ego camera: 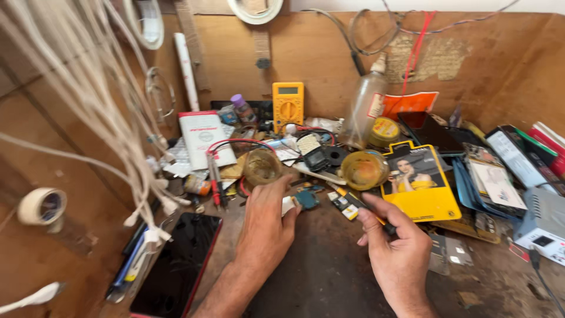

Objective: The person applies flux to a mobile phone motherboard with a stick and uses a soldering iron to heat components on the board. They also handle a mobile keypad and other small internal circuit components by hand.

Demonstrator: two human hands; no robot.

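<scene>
**Two hands over a small circuit board on a crowded desk**

Nearest to me, both of my forearms are reaching up from the lower edge onto the dark, scuffed desk (329,277); my left hand (265,227) is lying knuckles-up, its fingers (281,189) curling together around a bit of white material and pressing down beside a small teal circuit board (306,199); the board is sitting flat on the desk just past my fingertips, touching or nearly touching them, I cannot tell which. My right hand (397,247) is closing its fingers (372,222) on a slim tool with a black and yellow handle (359,203); the tool is slanting up and to the left, its tip pointing toward the board, near a small white and yellow part (344,209).

Just beyond my left hand a murky glass jar (262,166) is standing upright; a round yellowish tub (364,169) is standing beyond the tool; between them a dark blocky component (318,159) is resting on a pale scrap. A yellow multimeter (288,104) is leaning against the brown back wall, with red probes (215,176) lying to its lower left; a clear plastic bottle (362,112) is standing to its right. A yellow printed package (419,182) is lying flat to the right of the tub. A dark phone with a red edge (179,262) is lying face-up to the left of my left arm; white cables (100,106) are hanging down above it; a roll of tape (41,206) is sticking out from the left wall.
</scene>
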